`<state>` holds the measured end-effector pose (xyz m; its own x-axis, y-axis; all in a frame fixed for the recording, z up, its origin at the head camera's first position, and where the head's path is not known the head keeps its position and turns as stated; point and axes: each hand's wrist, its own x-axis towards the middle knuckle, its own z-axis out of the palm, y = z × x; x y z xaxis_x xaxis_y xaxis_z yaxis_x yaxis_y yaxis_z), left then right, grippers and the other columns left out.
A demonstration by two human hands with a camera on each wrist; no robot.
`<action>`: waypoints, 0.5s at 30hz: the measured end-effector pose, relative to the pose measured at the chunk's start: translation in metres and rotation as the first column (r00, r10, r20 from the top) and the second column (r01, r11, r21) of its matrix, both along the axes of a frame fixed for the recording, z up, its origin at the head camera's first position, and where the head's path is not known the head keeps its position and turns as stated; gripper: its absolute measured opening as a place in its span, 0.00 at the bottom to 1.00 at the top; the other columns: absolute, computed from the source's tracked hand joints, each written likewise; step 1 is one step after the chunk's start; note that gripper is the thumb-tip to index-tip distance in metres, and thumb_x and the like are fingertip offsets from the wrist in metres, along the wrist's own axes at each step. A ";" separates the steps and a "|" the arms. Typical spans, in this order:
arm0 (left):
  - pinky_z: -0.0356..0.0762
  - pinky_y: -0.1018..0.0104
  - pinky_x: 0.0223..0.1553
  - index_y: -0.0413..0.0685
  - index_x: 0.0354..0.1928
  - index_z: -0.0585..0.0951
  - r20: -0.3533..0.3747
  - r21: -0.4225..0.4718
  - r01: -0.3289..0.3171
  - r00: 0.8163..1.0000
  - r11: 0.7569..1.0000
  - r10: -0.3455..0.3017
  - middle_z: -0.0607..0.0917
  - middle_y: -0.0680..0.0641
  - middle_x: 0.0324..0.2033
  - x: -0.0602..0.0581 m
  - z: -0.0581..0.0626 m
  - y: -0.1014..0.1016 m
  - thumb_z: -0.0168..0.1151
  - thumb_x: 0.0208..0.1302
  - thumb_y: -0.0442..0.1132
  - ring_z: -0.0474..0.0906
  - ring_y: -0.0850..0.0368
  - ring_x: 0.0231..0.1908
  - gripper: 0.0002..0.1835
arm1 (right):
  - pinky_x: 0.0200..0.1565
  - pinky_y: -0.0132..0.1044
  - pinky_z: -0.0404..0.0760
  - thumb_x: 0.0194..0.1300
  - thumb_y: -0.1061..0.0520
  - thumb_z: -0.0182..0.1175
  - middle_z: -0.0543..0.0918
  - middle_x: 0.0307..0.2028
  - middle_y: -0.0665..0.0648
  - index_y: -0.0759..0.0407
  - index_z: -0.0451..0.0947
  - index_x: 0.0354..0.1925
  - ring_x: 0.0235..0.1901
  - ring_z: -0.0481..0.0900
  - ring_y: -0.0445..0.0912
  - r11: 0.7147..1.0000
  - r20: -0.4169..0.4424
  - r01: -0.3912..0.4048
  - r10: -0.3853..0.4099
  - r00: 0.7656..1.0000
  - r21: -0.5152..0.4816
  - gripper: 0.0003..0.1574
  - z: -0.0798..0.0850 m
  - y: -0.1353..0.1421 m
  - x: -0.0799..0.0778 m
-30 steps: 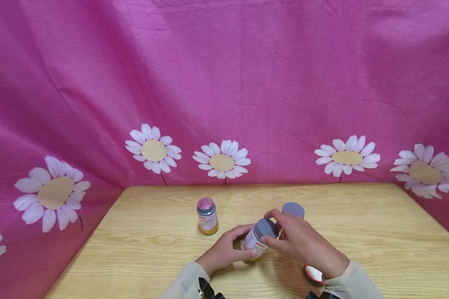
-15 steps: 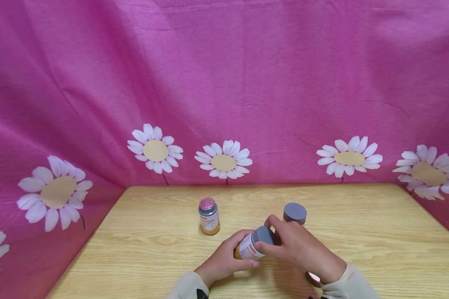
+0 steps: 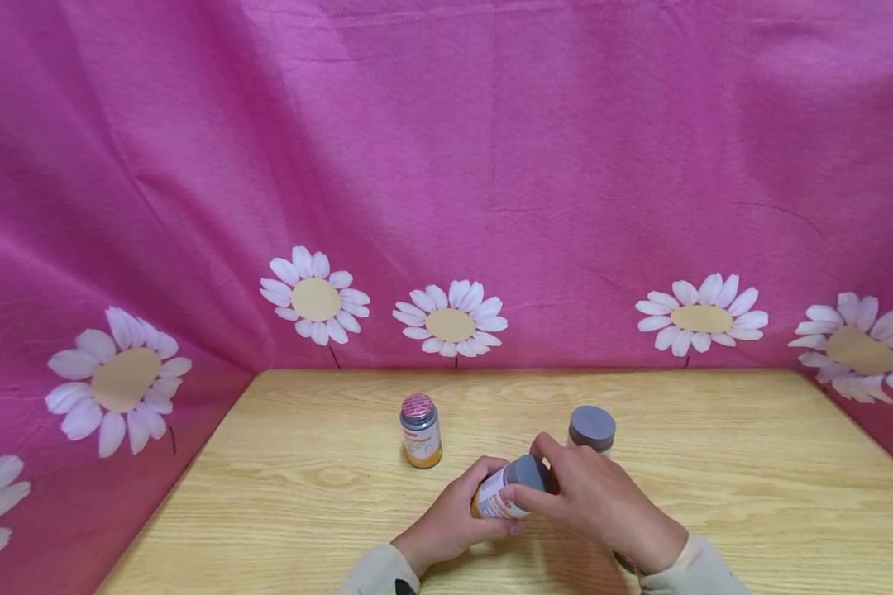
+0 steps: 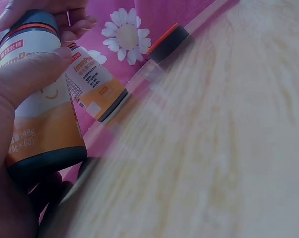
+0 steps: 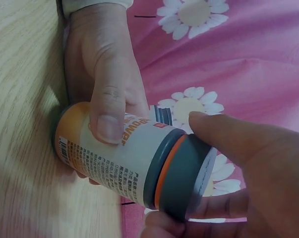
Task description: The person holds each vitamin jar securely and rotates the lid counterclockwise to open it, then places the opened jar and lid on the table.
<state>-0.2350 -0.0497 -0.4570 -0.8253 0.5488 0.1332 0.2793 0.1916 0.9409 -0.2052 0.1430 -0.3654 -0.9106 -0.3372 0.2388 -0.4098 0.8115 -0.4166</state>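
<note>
A supplement bottle [image 3: 494,497] with a white and orange label lies tilted in my left hand [image 3: 446,525], its top pointing right. The left thumb [image 5: 108,121] presses along the label while the other fingers go round behind. My right hand [image 3: 606,500] grips the dark grey lid [image 5: 181,173], thumb on one side and fingers on the other. An orange ring shows at the lid's lower edge, against the bottle's dark neck. In the left wrist view the bottle's base [image 4: 50,161] is close over the table.
An uncapped bottle [image 3: 421,442] with a pink foil seal stands left of the hands. Behind the right hand stands a grey-lidded bottle [image 3: 592,427]. A loose lid [image 4: 169,43] lies on the wooden table [image 3: 305,496], mostly hidden by the right wrist in the head view.
The held bottle has tipped further over to the right and sunk slightly, both hands staying on it. The loose lid has become more covered by the right wrist.
</note>
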 end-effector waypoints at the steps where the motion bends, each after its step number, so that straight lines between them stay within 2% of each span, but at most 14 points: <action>1: 0.70 0.69 0.43 0.67 0.53 0.67 0.000 0.004 0.011 1.000 1.000 -0.011 0.76 0.56 0.45 0.000 0.000 0.000 0.67 0.51 0.46 0.73 0.61 0.42 0.27 | 0.18 0.29 0.63 0.46 0.27 0.58 0.68 0.14 0.39 0.44 0.68 0.29 0.15 0.65 0.35 1.000 -0.002 -0.002 0.003 1.000 0.003 0.26 0.000 0.000 0.000; 7: 0.71 0.69 0.41 0.66 0.55 0.65 -0.010 0.009 0.078 0.997 0.997 -0.078 0.77 0.55 0.43 0.000 -0.001 -0.002 0.64 0.54 0.45 0.74 0.61 0.40 0.27 | 0.20 0.28 0.64 0.50 0.28 0.56 0.67 0.15 0.40 0.45 0.67 0.30 0.16 0.65 0.34 0.998 -0.008 -0.064 0.064 0.998 0.014 0.26 -0.003 0.000 -0.001; 15: 0.73 0.67 0.40 0.64 0.56 0.63 -0.032 0.015 0.108 0.994 0.994 -0.108 0.77 0.55 0.43 -0.005 -0.002 -0.003 0.63 0.56 0.44 0.75 0.61 0.39 0.28 | 0.20 0.27 0.64 0.53 0.31 0.56 0.68 0.18 0.38 0.47 0.67 0.31 0.17 0.65 0.33 0.988 -0.093 -0.154 0.154 0.984 0.014 0.23 -0.001 0.000 -0.003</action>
